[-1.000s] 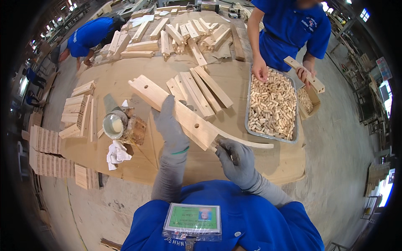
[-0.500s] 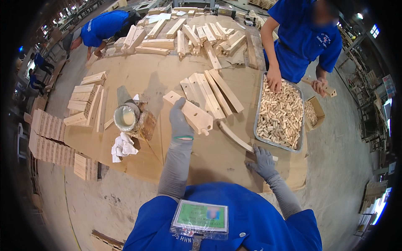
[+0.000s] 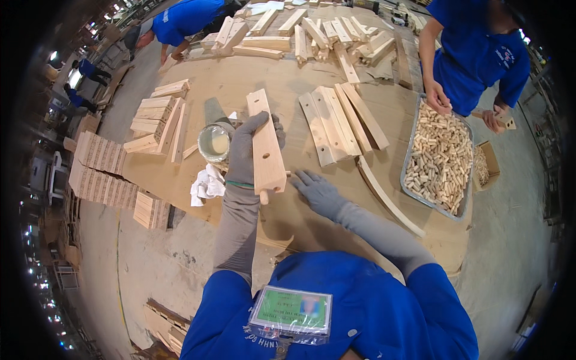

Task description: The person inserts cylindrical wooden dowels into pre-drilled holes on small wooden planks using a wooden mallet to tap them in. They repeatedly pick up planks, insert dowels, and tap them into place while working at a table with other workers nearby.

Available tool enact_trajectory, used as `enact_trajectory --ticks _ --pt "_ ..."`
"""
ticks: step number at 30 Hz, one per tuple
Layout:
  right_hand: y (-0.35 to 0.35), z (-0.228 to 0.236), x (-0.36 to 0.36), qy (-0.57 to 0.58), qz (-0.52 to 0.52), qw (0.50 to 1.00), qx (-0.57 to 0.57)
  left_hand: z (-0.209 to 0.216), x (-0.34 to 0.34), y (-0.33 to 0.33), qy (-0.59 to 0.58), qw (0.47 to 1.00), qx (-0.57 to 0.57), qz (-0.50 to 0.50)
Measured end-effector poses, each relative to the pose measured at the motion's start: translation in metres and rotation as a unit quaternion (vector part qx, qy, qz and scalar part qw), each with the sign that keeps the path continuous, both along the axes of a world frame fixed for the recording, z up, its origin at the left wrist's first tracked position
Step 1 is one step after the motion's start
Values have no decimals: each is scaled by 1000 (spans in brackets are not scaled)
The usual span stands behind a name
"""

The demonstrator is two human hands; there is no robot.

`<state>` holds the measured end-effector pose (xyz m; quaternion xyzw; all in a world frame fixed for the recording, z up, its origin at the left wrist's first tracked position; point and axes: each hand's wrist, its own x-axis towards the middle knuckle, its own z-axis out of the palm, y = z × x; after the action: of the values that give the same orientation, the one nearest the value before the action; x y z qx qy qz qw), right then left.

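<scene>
My left hand (image 3: 241, 151), in a grey glove, is closed around a pale wooden block (image 3: 267, 147) with drilled holes, holding it up above the cardboard. A wooden dowel (image 3: 264, 197) sticks out of the block's near end. A second small dowel (image 3: 288, 173) shows at the block's right edge, close to the fingertips of my gloved right hand (image 3: 321, 193). Those fingers are stretched out; whether they touch that dowel is hard to see. Behind my left hand stands a pot of cream-coloured liquid (image 3: 214, 143), partly hidden, with a crumpled white cloth (image 3: 207, 185) beside it.
Several drilled wooden pieces (image 3: 336, 126) lie ahead, with a curved wooden strip (image 3: 389, 201) nearer me. A tray (image 3: 403, 174) full of dowels stands right, where a co-worker's hand (image 3: 438, 99) hovers. Stacked blocks (image 3: 153, 120) sit left; another person (image 3: 186, 24) bends at the far left.
My left hand has turned the block more upright. My right hand has left the curved strip and moved left, to the block's near end. The co-worker's hand has risen from the dowels.
</scene>
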<state>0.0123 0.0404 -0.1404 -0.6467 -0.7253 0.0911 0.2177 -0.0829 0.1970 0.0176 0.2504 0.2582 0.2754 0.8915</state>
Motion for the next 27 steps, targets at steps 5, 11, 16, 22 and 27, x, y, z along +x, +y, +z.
enact_trajectory --ticks 5,11,16,22,27 --pt "64 -23 -12 -132 35 990 -15 8 -13 -4 -41 997 -61 -5" --pt "56 -9 11 304 -58 940 -146 -20 1 -4 -32 996 -81 28" --pt "-29 96 43 642 -191 735 -105 -31 21 -21 1 998 -34 45" --pt "-99 180 34 643 -241 726 12 -24 56 -52 26 999 -22 29" --pt "-104 173 22 248 -165 933 203 -26 68 -71 -15 998 -64 3"
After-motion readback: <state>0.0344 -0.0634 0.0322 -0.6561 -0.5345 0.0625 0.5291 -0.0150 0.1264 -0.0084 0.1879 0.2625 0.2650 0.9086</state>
